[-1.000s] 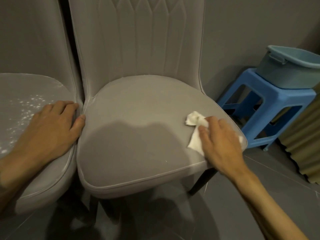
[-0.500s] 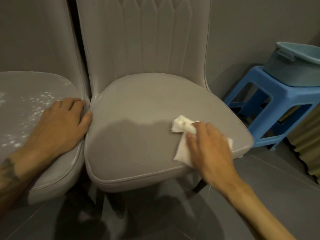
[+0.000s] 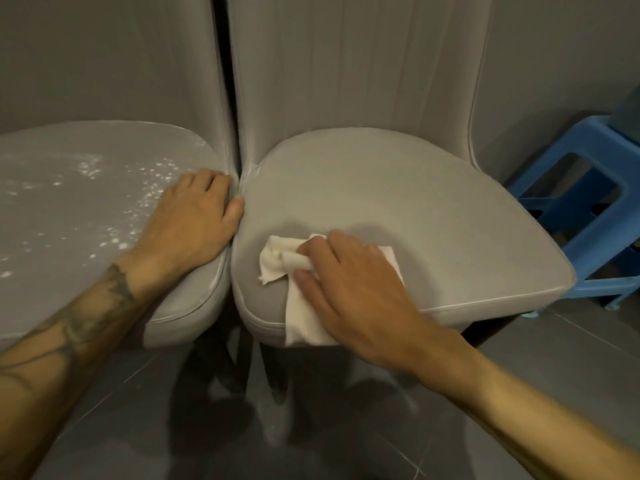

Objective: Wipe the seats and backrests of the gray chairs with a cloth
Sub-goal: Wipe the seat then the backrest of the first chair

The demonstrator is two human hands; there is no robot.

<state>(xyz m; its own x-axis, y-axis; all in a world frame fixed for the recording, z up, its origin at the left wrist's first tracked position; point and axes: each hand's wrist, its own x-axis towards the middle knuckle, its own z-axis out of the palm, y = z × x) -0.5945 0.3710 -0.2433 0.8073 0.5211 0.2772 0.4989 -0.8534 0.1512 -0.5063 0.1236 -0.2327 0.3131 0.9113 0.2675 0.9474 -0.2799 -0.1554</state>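
Note:
Two gray upholstered chairs stand side by side against a gray wall. On the right chair's seat [image 3: 433, 209] lies a white cloth [image 3: 277, 261], and my right hand [image 3: 349, 289] presses it flat near the seat's front left edge, fingers spread over it. Part of the cloth hangs over the front rim. My left hand [image 3: 194, 223] rests palm down on the right edge of the left chair's seat [image 3: 69, 220], which is speckled with white powder. The right chair's backrest [image 3: 356, 64] rises behind the seat.
A blue plastic stool [image 3: 588, 188] stands to the right of the right chair, with a blue-gray tub [image 3: 628, 109] on it at the frame edge. The floor in front is dark gray tile [image 3: 381, 427]. The chairs' dark legs show below the seats.
My right hand has slid the cloth leftward across the right seat, from its right edge to its front left. My left hand has stayed on the left seat's edge.

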